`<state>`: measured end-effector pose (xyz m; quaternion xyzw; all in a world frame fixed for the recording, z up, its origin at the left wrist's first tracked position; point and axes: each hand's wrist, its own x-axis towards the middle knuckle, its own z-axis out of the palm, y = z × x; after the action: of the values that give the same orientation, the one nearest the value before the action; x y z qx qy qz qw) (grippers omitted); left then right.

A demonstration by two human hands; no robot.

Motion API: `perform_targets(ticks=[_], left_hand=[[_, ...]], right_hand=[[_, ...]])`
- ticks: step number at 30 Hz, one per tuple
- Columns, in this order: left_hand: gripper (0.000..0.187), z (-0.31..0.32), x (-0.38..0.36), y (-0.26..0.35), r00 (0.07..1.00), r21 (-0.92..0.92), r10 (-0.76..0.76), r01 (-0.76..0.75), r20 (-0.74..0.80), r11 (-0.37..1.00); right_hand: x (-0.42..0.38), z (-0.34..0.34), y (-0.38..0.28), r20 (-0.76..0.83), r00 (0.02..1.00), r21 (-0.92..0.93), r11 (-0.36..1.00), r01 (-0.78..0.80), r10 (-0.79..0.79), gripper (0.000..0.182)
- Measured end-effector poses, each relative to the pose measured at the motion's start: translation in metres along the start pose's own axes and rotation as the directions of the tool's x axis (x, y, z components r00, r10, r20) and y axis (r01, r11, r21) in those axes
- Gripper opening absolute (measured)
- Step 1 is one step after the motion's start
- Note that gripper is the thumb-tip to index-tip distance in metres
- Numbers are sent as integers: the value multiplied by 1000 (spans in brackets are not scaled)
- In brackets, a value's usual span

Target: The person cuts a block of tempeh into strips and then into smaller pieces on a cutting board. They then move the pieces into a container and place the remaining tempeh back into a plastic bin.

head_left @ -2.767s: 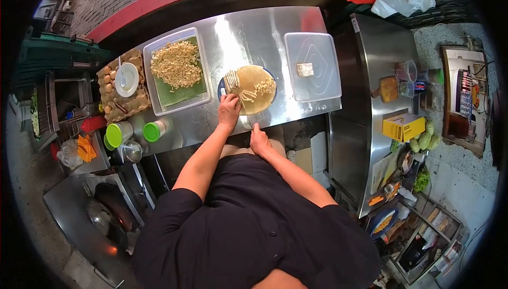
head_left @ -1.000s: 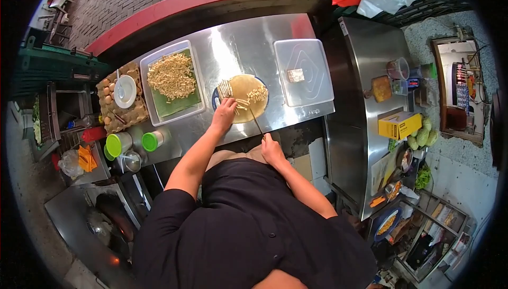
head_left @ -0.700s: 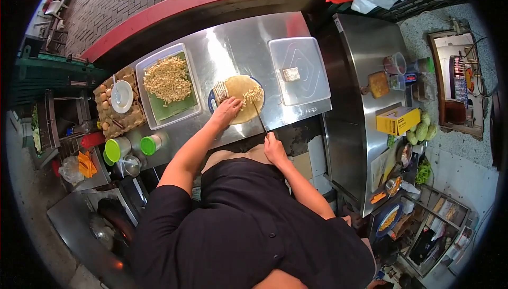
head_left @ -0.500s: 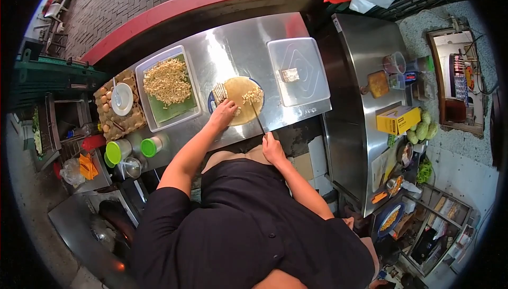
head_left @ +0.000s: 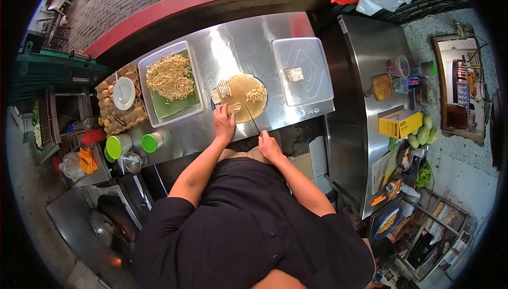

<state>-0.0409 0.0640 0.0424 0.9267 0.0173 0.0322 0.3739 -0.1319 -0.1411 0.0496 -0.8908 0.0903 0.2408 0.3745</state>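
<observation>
A round tan cutting board (head_left: 244, 84) with a blue-and-white edge lies on the steel table. My right hand (head_left: 270, 147) grips a knife (head_left: 251, 117), whose blade points away from me across the board. At the board's near left edge, the fingers of my left hand (head_left: 225, 123) are closed against a small row of pale slices that look like tempeh (head_left: 233, 108). More tempeh slices (head_left: 222, 90) stand behind that row at the left. Small chopped pieces (head_left: 257, 94) lie heaped on the board's right side.
A plastic tray (head_left: 199, 85) holds a leaf and a heap of chopped pieces (head_left: 170, 76). Right of the board is a clear lid (head_left: 312, 90) carrying a pale block (head_left: 295, 75). Egg cartons (head_left: 117, 125), a white bowl (head_left: 124, 104) and green-lidded jars (head_left: 150, 143) stand at left.
My left hand has moved toward me, off the larger group of slices and onto a small row at the near edge. The knife has stayed near the board's middle. The view has shifted slightly.
</observation>
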Motion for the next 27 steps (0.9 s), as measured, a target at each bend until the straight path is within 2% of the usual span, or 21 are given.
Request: perform_targets(ticks=[1, 3, 6, 8, 9, 11, 12, 14, 15, 17, 18, 22, 27], left_hand=[[44, 5, -4, -5, 995, -22, -91, 90, -39, 996], [43, 20, -11, -21, 992, 4, -102, 102, -72, 995], [45, 31, -13, -31, 982, -92, -175, 168, -73, 981], [46, 33, -12, -29, 971, -236, -228, 207, -67, 950], [46, 33, -12, -29, 971, -237, -228, 206, -69, 949], [47, 22, -8, -18, 955, -298, -297, 290, 24, 909], [47, 14, -5, -13, 954, -299, -297, 290, 23, 909], [50, 0, 2, -2, 999, -18, -30, 31, 11, 999], [50, 1, 5, -5, 999, -20, -32, 32, 13, 999], [52, 1, 13, -10, 971, 57, 194, -204, 142, 977], [50, 2, 16, -11, 966, 70, 221, -232, 136, 970], [43, 9, 21, -15, 968, 24, 173, -181, 183, 983], [34, 13, 19, -7, 987, 36, 106, -111, 117, 993]], right_hand=[[2, 3, 0, 5, 1000, 0, 1000, 2, -2, 24], [7, 8, 1, -4, 1000, 24, 1000, 11, -11, 24], [11, 16, 2, -25, 999, 53, 998, 43, -42, 24], [13, 20, 4, -24, 998, 38, 998, 59, -58, 23], [14, 21, 5, -27, 997, 23, 997, 70, -70, 23], [15, 20, 5, -18, 998, 15, 998, 61, -60, 23], [16, 20, 5, -9, 999, 9, 999, 50, -50, 22], [16, 17, 2, -17, 999, 24, 998, 50, -50, 21], [14, 16, 1, -26, 999, 41, 998, 49, -48, 21], [11, 21, 0, -57, 995, 63, 995, 83, -80, 21], [10, 24, -2, -90, 989, 84, 989, 122, -115, 20], [5, 32, -12, -48, 994, 94, 990, 107, -103, 21], [2, 38, -21, -18, 998, 88, 994, 70, -68, 21]])
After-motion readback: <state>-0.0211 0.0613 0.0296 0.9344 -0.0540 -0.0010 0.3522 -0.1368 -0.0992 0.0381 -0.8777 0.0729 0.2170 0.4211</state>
